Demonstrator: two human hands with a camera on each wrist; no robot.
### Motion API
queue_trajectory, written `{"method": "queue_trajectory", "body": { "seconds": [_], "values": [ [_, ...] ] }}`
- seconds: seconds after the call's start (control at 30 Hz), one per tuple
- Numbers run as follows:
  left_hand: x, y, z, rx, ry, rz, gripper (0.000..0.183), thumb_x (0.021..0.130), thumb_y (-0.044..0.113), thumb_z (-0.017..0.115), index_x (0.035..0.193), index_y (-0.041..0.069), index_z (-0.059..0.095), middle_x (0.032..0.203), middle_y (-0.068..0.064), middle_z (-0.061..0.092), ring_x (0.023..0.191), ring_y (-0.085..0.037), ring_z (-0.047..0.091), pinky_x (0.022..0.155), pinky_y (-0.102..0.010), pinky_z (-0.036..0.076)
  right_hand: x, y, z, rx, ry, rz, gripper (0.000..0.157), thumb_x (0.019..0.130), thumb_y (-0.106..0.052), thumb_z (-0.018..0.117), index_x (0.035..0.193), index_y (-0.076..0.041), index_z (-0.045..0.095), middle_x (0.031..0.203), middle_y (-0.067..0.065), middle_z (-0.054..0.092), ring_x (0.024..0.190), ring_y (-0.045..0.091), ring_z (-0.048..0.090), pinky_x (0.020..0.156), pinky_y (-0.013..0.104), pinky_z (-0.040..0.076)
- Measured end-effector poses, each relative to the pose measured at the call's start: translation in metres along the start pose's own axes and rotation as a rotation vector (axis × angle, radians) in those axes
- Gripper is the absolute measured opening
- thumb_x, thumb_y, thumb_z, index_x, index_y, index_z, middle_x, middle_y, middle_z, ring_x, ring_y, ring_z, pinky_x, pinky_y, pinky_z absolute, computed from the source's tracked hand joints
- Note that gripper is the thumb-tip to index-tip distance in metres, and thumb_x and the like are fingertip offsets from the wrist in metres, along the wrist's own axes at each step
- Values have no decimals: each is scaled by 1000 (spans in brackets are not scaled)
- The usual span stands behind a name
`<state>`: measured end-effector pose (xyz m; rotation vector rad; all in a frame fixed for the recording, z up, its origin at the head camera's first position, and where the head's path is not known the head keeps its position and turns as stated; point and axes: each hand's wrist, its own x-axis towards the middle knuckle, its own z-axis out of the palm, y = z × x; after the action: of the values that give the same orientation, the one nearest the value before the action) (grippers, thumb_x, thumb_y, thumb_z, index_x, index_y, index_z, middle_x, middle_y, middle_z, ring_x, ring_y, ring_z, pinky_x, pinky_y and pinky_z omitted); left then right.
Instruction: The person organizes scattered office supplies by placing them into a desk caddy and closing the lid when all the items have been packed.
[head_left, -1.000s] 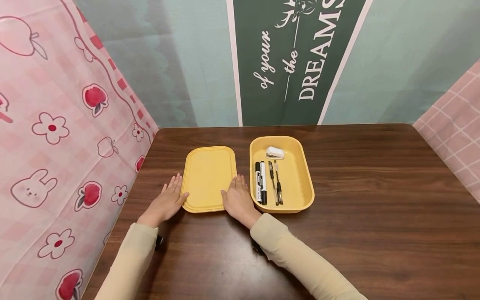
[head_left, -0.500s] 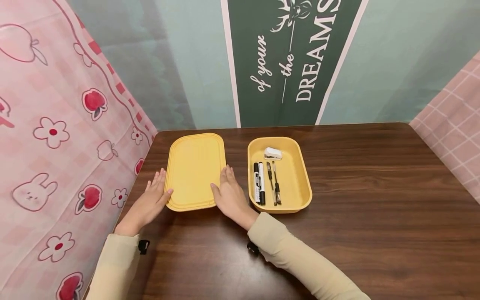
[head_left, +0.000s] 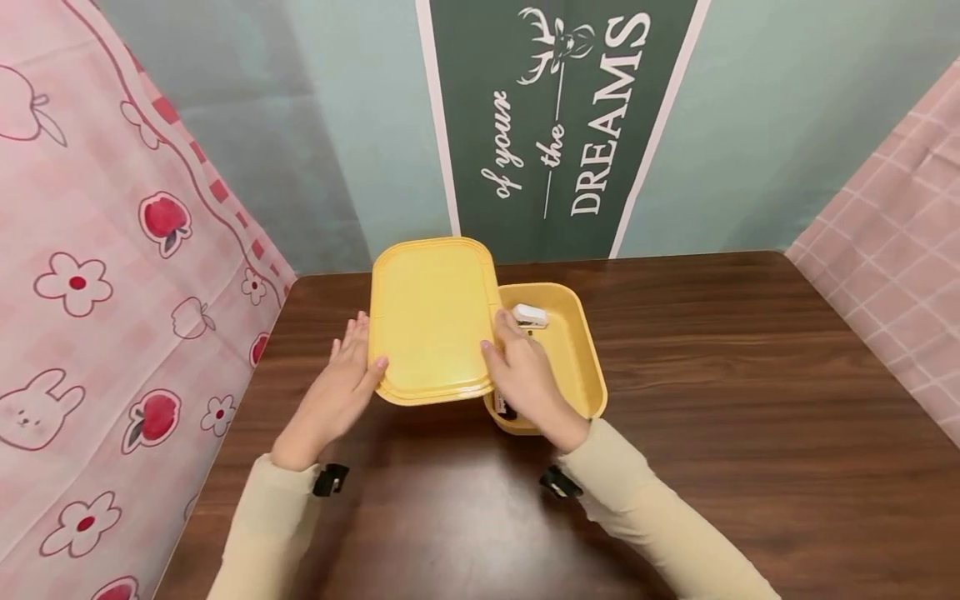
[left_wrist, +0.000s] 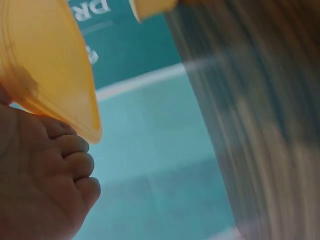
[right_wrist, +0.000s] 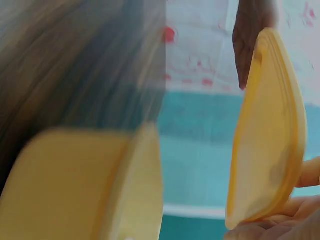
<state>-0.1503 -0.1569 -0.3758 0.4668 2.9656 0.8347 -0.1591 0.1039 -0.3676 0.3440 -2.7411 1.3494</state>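
A yellow rectangular lid [head_left: 435,321] is held up off the table by both hands. My left hand [head_left: 333,404] grips its left edge, thumb on top and fingers along the side and underneath. On the opposite edge my right hand [head_left: 528,375] pinches the lid between thumb and fingers. In the right wrist view the lid [right_wrist: 270,135] is seen almost edge-on, apart from the yellow box [right_wrist: 65,185]. The open yellow box [head_left: 588,367] stands on the table, its left part covered by the lid and right hand. Inside it a white stapler [head_left: 530,316] shows; a marker [head_left: 504,407] is partly hidden.
The dark wooden table [head_left: 712,375] extends to the right of the box. A green-and-teal cloth [head_left: 360,108] hangs behind it. Pink patterned cloth [head_left: 112,333] closes off the left side, and pink checked cloth [head_left: 900,208] the right.
Both hands have lifted the lid off the table, first shifting left, then right. Its right edge now overlaps the box's left side, hiding most of the pens. The box stays on the table.
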Motion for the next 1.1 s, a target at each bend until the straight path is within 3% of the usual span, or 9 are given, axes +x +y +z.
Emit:
{"method": "queue_trajectory", "body": {
  "seconds": [0.13, 0.27, 0.37, 0.4, 0.53, 0.67, 0.83, 1.0, 1.1],
  "values": [
    [19, 22, 19, -28, 4, 58, 68, 111, 34, 30, 159, -7, 5, 169, -20, 0, 158, -39, 3, 127, -58, 8, -7, 21, -27, -8, 66, 39, 53, 103, -15, 52, 147, 11, 40, 157, 24, 37, 149, 36, 36, 123, 49, 30],
    [33, 40, 39, -45, 3, 93, 68, 111, 33, 32, 159, -7, 4, 169, -21, 2, 158, -37, 4, 128, -56, 9, -13, 38, -49, 6, 143, 76, 47, 102, -10, 54, 145, 8, 46, 152, 21, 46, 135, 38, 53, 107, 47, 51],
    [40, 51, 51, -66, 5, 101, 68, 111, 32, 33, 158, -8, 4, 169, -21, 3, 159, -36, 5, 128, -55, 9, -15, 48, -62, 35, 177, 117, 44, 102, -7, 54, 144, 5, 49, 149, 19, 50, 131, 36, 57, 100, 45, 56],
    [42, 55, 55, -73, 9, 103, 68, 111, 31, 34, 158, -8, 5, 169, -21, 3, 159, -36, 5, 128, -56, 9, -15, 51, -65, 64, 180, 142, 44, 102, -6, 53, 144, 5, 49, 149, 18, 50, 136, 34, 52, 105, 46, 52],
    [48, 64, 66, -112, 19, 100, 68, 111, 31, 34, 159, -7, 5, 169, -20, 3, 159, -37, 6, 128, -56, 10, -11, 67, -75, 311, 206, 251, 40, 103, -2, 49, 142, 6, 51, 147, 21, 53, 133, 26, 57, 101, 32, 54],
    [50, 66, 72, -182, 1, 78, 69, 111, 34, 33, 160, -3, 4, 170, -16, 2, 159, -34, 7, 128, -54, 12, -6, 82, -79, 590, 247, 345, 39, 101, 3, 50, 139, 12, 53, 139, 27, 59, 103, 5, 71, 83, 13, 57],
    [49, 66, 75, -350, 12, 27, 63, 111, 34, 33, 162, 3, 12, 169, -15, 17, 156, -33, 21, 126, -53, 23, -6, 92, -80, 744, 233, 377, 40, 98, 7, 54, 137, 19, 50, 103, 2, 76, 80, -7, 69, 75, 12, 58],
    [52, 71, 77, -544, 132, -59, 49, 110, 27, 40, 152, 2, 44, 134, -24, 65, 116, -29, 67, 99, -42, 55, -9, 97, -81, 783, 210, 358, 42, 98, 9, 53, 138, 21, 47, 86, -14, 72, 80, -6, 70, 74, 13, 58],
    [54, 76, 78, -651, 169, -107, 44, 105, 19, 50, 144, 0, 54, 98, -22, 74, 83, -16, 69, 77, -29, 59, -10, 99, -84, 784, 199, 354, 43, 98, 10, 51, 139, 21, 46, 85, -17, 71, 80, -7, 70, 74, 12, 58]
  ]
}}
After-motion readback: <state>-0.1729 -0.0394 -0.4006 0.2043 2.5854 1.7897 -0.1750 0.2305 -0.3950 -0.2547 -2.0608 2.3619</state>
